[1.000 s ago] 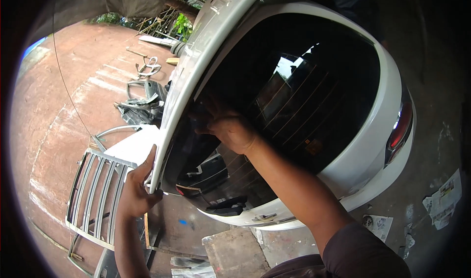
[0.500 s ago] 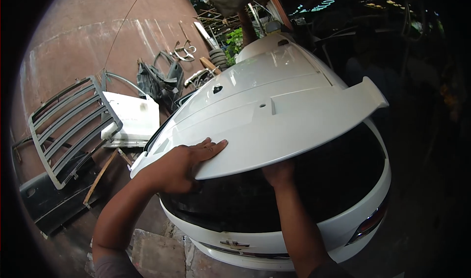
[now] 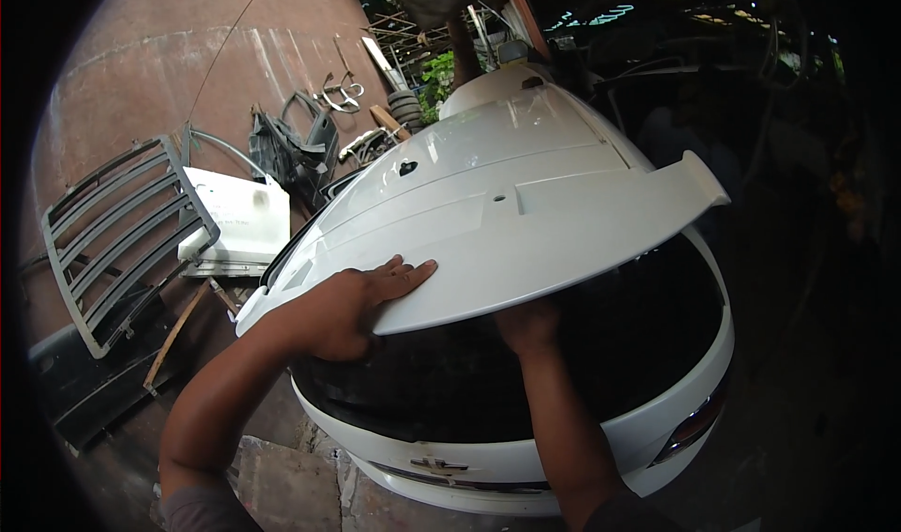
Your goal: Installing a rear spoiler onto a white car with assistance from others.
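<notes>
A white rear spoiler [image 3: 469,269] juts out over the dark rear window [image 3: 450,382] of a white car. My left hand [image 3: 361,307] grips its near left edge, the fingers on the top face and the thumb side at the lip. Further right, my right hand [image 3: 527,328] reaches up beneath the same edge, against or close to the glass; its fingers are hidden under the spoiler. A small dark hole [image 3: 499,199] shows in the spoiler's top. Behind it stretches the white roof [image 3: 526,124], with another dark opening [image 3: 408,168].
To the left, a grey slatted rack [image 3: 127,241], a white panel [image 3: 246,218] and a dark panel [image 3: 94,372] lean by a rusty brown wall [image 3: 216,72]. Stacked tires [image 3: 405,110] stand at the back. Deep shadow covers the right side.
The whole view has shifted a little, so the car and the parts by the wall sit slightly further left. Both hands keep nearly the same places on the spoiler.
</notes>
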{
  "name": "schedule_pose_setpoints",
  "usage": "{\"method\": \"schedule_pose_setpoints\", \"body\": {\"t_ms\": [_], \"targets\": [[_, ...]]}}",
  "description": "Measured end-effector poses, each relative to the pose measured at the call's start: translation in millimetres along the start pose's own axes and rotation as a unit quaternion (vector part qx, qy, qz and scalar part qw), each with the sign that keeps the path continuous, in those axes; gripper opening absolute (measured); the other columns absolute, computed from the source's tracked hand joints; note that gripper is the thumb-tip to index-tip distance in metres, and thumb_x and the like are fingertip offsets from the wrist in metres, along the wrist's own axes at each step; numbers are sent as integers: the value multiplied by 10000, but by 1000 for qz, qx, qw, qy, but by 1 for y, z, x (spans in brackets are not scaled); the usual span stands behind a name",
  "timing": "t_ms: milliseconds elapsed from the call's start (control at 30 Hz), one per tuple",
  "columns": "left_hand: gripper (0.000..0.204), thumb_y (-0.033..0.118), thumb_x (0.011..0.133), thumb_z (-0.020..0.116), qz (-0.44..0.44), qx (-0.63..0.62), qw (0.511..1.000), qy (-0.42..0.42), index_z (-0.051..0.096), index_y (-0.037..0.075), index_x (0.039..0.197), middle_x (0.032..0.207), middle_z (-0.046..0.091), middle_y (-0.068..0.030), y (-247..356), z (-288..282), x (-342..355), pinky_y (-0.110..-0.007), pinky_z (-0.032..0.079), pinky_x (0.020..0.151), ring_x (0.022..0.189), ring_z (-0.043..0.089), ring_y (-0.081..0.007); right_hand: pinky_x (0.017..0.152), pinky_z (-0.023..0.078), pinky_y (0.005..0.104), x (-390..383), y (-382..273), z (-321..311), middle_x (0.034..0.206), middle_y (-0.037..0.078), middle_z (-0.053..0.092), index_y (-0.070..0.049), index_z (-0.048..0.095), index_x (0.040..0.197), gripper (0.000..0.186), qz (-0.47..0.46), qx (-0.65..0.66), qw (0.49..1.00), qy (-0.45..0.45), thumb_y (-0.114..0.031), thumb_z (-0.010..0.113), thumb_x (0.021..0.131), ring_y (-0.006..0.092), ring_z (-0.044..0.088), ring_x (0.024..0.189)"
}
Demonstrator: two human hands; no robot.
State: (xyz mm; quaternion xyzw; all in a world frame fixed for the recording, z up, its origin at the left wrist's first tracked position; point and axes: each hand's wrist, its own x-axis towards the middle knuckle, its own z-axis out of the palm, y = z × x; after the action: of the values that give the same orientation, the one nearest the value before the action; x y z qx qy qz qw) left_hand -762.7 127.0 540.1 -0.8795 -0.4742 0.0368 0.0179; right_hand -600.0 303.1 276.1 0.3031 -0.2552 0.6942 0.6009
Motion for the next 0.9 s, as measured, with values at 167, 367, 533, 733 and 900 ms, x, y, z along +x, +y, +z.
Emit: {"method": "schedule_pose_setpoints", "body": {"t_ms": [167,367,533,733,900], "targets": [[1145,26,654,775,-16,12,1000,-14,246,247,1645,1503,471,-301,3,-1,5,-462,369,1211,1461,390,-422,1205,309,439,-2,3,6,1423,79,596,-63,565,1409,543,-23,8,999,30,-273,642,913,254,483,1391],[1091,-63,623,735,-23,36,999,-1,328,114,1620,1533,501,-252,7,-7,5,-394,339,1196,1474,428,-320,1089,466,528,16,23,15,1387,105,624,-66,585,1386,517,-82,-7,997,-1,-87,641,872,301,578,1310],[555,-62,613,668,-136,8,989,-65,645,-30,1167,1089,727,-159,11,-18,8,-337,542,855,1001,709,-205,1039,519,474,27,11,35,1301,139,662,-60,569,1398,553,-74,-3,995,63,-25,628,849,292,633,1232],[579,79,772,713,-166,-82,982,29,557,-39,1317,1168,712,-148,-7,-10,-13,-370,513,981,1073,686,-245,1002,539,360,29,2,41,1303,128,644,-78,463,1506,725,-32,-58,997,48,-2,631,804,246,662,1140],[653,54,714,751,-226,-105,968,20,537,-24,1326,1178,689,-125,-9,-22,-15,-355,507,962,1082,661,-237,983,545,369,25,2,45,1363,125,608,-123,263,1627,907,-61,-69,995,38,22,594,796,215,657,1105]]}}
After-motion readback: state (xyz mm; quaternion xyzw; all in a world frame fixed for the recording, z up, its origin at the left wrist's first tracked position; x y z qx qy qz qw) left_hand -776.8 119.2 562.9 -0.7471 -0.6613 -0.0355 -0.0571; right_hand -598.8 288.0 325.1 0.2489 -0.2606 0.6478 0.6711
